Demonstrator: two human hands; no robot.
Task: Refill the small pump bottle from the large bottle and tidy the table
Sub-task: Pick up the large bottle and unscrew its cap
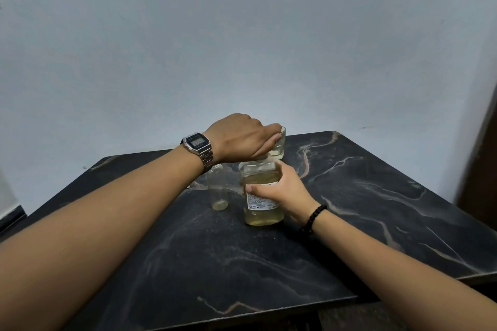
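Note:
The large clear bottle [262, 212], about two-thirds full of pale yellow liquid and bearing a white label, stands upright near the middle of the black marble table [349, 223]. My right hand [285, 191] grips its body from the right. My left hand [242, 138], with a metal watch on the wrist, curls over the bottle's top; the cap is hidden under the fingers. Just left of it stands the small clear bottle [218, 191], open-necked with no pump on it, with only a trace of yellow liquid at its bottom.
A small clear glass [279, 146] with a little pale liquid stands behind the large bottle, partly hidden by my left hand. A pale wall rises right behind the table. A dark brown panel [481, 164] borders the right side.

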